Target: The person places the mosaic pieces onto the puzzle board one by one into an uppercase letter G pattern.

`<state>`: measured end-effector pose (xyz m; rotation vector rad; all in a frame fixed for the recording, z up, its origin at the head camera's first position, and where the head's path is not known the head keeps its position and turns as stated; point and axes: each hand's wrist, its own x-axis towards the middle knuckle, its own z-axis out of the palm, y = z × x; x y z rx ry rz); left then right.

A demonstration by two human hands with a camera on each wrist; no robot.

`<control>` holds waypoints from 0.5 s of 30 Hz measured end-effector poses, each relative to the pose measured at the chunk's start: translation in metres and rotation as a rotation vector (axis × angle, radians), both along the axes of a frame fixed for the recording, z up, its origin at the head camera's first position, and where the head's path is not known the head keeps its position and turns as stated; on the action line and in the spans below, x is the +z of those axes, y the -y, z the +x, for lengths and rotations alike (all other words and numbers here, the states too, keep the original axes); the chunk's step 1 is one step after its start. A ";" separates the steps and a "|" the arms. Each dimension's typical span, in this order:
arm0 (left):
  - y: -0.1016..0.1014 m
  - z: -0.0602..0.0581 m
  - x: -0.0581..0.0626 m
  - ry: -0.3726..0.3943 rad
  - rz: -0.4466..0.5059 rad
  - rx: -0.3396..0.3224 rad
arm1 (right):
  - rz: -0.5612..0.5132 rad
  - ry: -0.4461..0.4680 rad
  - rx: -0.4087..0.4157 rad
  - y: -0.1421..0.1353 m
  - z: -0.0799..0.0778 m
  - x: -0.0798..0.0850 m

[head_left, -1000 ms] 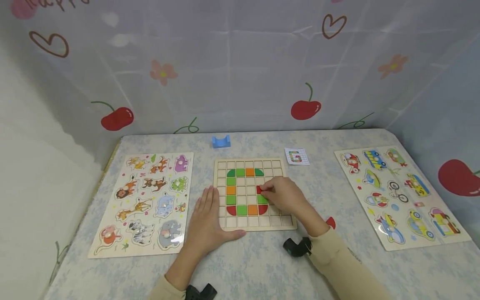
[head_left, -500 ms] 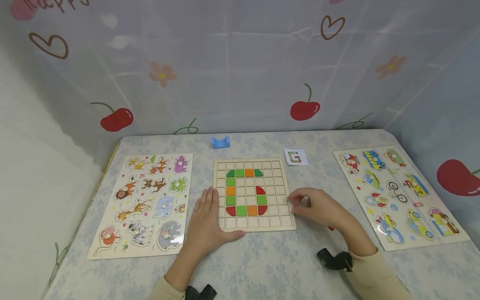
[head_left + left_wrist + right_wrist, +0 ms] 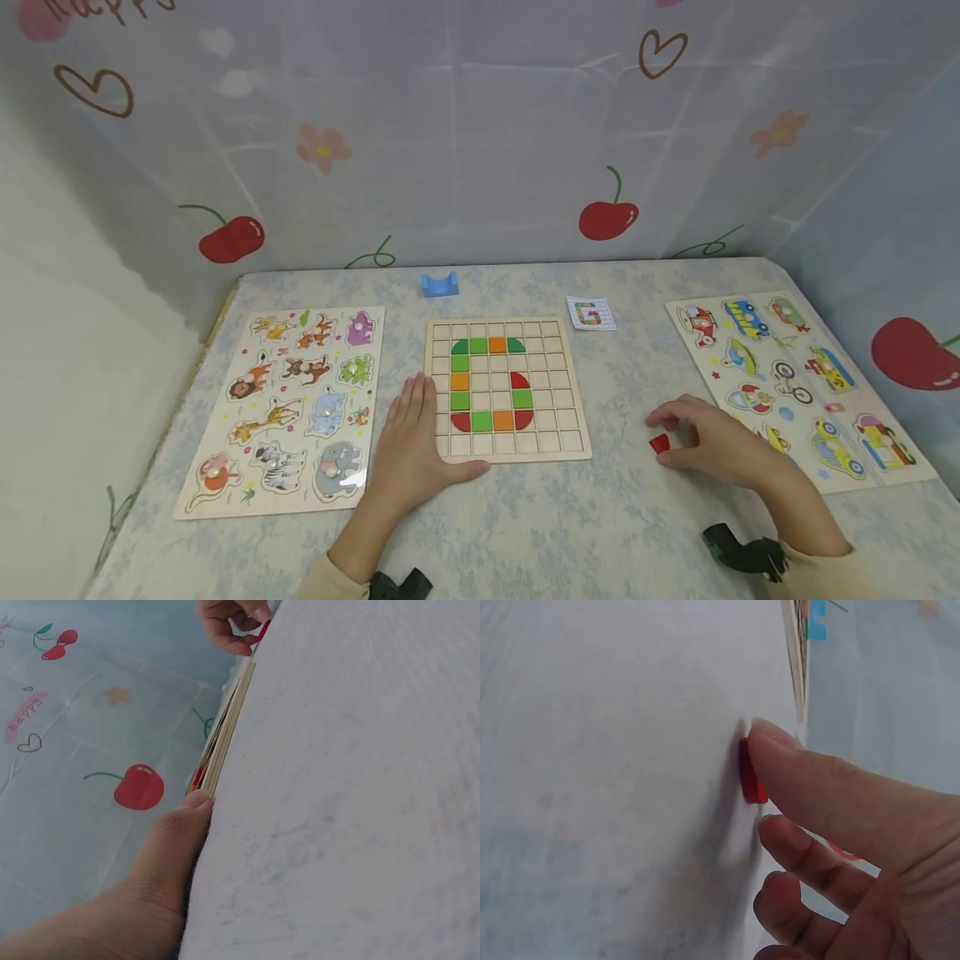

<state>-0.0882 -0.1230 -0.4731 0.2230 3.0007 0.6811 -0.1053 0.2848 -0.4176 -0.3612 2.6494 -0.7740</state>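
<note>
My left hand [image 3: 408, 450] rests straight-fingered along the left edge of a wooden grid board [image 3: 551, 447], its thumb against the near edge. Green, orange and red tiles on the board form an incomplete ring, with a quarter-round red tile [image 3: 519, 381] at its right side. Right of the board, my right hand [image 3: 723, 446] is spread around a loose red tile [image 3: 659, 443] on the table. Its thumb lies close beside that tile [image 3: 750, 774] in the right wrist view; a gap shows between the index fingertip and the tile.
An animal puzzle board [image 3: 288, 492] lies at left and a vehicle puzzle board [image 3: 795, 433] at right. A small pattern card [image 3: 591, 314] and a blue U-shaped block [image 3: 439, 285] lie behind the grid board. A printed curtain [image 3: 480, 167] hangs behind the table.
My right hand has left the quarter-round red tile on the board and moved right and nearer, to the loose red tile. My left hand stays put.
</note>
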 end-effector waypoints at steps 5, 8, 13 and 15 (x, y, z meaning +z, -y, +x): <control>0.000 0.000 0.001 0.004 0.004 0.001 | 0.029 -0.023 -0.010 -0.003 -0.001 -0.003; 0.000 0.000 0.000 0.002 0.008 0.002 | 0.024 -0.020 -0.011 -0.001 -0.003 -0.003; 0.000 0.000 0.000 -0.003 0.013 0.002 | -0.008 -0.007 -0.022 0.008 -0.009 -0.005; 0.000 0.000 0.000 0.000 0.011 0.000 | -0.011 -0.007 -0.024 0.012 -0.011 -0.006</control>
